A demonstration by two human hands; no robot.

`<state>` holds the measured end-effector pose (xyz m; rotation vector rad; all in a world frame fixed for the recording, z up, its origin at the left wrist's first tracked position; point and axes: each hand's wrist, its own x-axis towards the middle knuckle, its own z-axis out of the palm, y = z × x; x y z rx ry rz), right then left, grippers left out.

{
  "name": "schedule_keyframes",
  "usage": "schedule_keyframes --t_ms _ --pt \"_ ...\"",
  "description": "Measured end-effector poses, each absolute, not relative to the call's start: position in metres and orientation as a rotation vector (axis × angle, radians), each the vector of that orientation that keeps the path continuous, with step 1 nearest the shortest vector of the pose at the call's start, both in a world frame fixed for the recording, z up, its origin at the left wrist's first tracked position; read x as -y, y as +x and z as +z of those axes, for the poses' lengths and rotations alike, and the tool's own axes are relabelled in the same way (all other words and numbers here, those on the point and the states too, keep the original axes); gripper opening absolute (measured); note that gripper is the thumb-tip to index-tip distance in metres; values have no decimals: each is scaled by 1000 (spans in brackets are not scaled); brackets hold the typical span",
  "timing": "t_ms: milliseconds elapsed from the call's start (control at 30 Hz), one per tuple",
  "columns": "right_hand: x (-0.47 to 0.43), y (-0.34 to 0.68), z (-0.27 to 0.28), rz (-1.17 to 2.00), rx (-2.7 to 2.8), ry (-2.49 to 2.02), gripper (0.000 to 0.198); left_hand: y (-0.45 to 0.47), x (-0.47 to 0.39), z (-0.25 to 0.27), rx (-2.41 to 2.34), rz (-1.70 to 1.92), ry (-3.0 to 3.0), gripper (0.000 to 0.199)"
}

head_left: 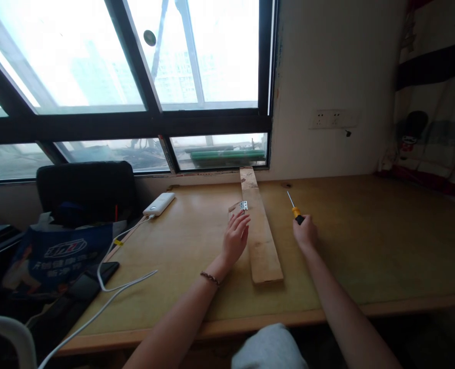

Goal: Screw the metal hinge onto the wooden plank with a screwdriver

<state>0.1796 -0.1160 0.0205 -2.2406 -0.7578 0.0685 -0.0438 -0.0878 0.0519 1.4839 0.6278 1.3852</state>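
Note:
A long wooden board (261, 241) lies lengthwise on the table, its far end near the window. At the board's left edge sits a small metal hinge (244, 205), bridging to a smaller wood piece (234, 207) partly hidden by my fingers. My left hand (236, 233) is over that small piece, just below the hinge, with its fingers stretched out; whether it touches the wood I cannot tell. To the right of the board, my right hand (305, 232) is closed around a screwdriver (295, 210) with a yellow and black handle, its shaft pointing away from me.
A white power bank (159, 204) with a white cable (129, 285) lies on the table's left side. Beyond the left edge are a blue bag (64, 256) and a black chair back (86, 187). A window and a wall socket (334, 119) stand behind the table (369, 246).

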Motion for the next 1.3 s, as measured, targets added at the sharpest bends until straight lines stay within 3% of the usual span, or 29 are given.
schedule_keyframes --t_ms 300,533,733,867,967,1067,1300 --pt "120 184 15 -45 855 -2484 27 -45 78 35 -661 1332 1619 18" --pt "121 185 11 -113 813 -2502 28 -44 74 31 -705 1280 1406 21" --pt "127 168 26 -323 947 -2062 23 -45 85 37 -676 1264 1384 18" --pt "139 134 39 -100 1278 -1480 24 -38 103 43 -624 1211 1420 9" --pt "146 111 44 93 1463 -1238 27 -30 112 46 -500 1133 1274 27" --pt "146 101 41 254 1518 -1151 37 -25 112 47 -375 1067 974 38" --pt "137 101 29 557 1478 -1117 47 -26 108 47 -289 1051 747 41"
